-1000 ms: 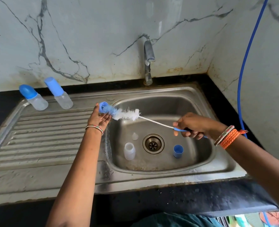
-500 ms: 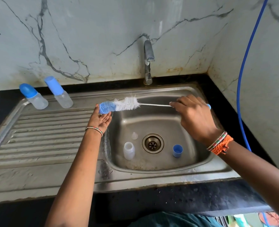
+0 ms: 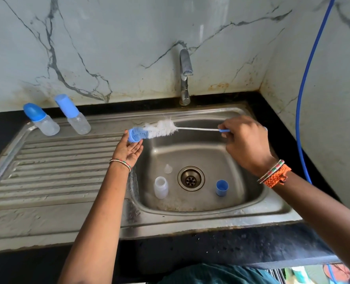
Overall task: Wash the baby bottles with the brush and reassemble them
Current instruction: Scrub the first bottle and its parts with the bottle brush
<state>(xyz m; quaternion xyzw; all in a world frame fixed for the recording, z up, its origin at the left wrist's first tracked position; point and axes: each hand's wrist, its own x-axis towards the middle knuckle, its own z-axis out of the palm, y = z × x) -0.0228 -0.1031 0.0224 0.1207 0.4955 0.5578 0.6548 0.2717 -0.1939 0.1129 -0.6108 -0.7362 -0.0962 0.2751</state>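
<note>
Bare forearms, beaded bangle (image 3: 120, 163) ea. wrist, orange thread band (image 3: 276, 176) on rt.

A black surface (image 3: 241, 249) carries a steel sink (image 3: 190, 222), with two blue-capped bottles (image 3: 41, 119) (image 3: 73, 114) standing at the back of its ribbed drainboard (image 3: 53, 171) and an open clear bottle (image 3: 161, 187), a small clear teat (image 3: 168, 168) and a blue cap (image 3: 221, 187) in the basin around the drain (image 3: 191, 178).
</note>
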